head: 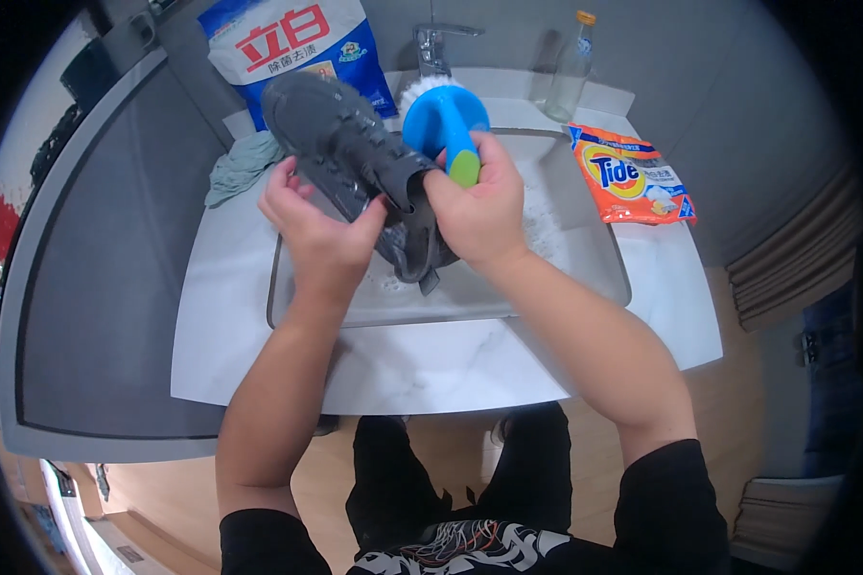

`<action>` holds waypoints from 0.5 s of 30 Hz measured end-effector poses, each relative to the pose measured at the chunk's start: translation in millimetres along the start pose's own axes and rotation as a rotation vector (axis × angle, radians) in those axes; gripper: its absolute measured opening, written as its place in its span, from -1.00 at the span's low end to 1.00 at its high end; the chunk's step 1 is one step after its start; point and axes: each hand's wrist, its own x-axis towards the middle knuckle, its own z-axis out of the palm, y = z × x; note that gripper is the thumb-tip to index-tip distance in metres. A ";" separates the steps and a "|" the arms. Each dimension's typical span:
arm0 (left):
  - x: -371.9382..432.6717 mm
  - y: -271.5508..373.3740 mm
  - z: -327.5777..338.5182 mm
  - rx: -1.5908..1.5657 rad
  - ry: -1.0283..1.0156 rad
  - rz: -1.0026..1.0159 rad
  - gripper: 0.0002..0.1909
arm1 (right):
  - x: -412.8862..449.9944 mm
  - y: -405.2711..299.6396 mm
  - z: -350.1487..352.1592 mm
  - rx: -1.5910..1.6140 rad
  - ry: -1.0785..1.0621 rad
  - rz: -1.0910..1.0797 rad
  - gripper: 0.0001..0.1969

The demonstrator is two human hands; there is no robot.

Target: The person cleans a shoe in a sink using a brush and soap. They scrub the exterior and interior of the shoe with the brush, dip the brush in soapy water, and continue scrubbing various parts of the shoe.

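A wet dark grey shoe [334,136] is tilted over the white sink basin [475,287], its toe pointing up and to the left. My left hand [323,237] grips the shoe's side, thumb near its opening. In my right hand [485,208] is a blue scrub brush [442,126] with a green-tipped handle; that thumb also rests at the shoe's collar. White bristles point away from me, towards the faucet. Suds lie in the basin below. The shoe's underside is mostly hidden.
Behind the basin stands a chrome faucet [435,50]. A large detergent bag [295,43] and a crumpled green cloth [244,169] are at left. A glass bottle [569,72] and an orange Tide packet [633,176] sit at right on the marbled countertop [439,366].
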 end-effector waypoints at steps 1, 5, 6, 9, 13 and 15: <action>4.2 -1.6 -4.2 -0.008 0.006 -0.004 -0.18 | -0.9 0.6 0.8 -0.009 -0.005 -0.005 -0.83; 1.6 4.0 -9.5 0.143 -0.169 0.232 -0.02 | -5.6 5.2 8.8 0.053 -0.042 0.083 -0.83; -0.6 10.5 -10.2 0.198 -0.201 0.181 -0.04 | -6.0 6.5 11.4 0.067 -0.049 0.089 -0.83; -3.1 13.8 -7.1 0.242 -0.190 0.128 -0.14 | -8.0 5.9 12.8 0.038 -0.063 0.081 -0.84; 3.4 -5.4 -12.4 0.243 -0.151 0.147 -0.53 | -8.2 6.0 13.4 -0.071 -0.057 0.048 -0.83; 6.0 -9.3 -15.9 0.212 -0.205 0.087 -0.69 | -5.3 8.0 11.8 -0.137 -0.058 0.053 -0.83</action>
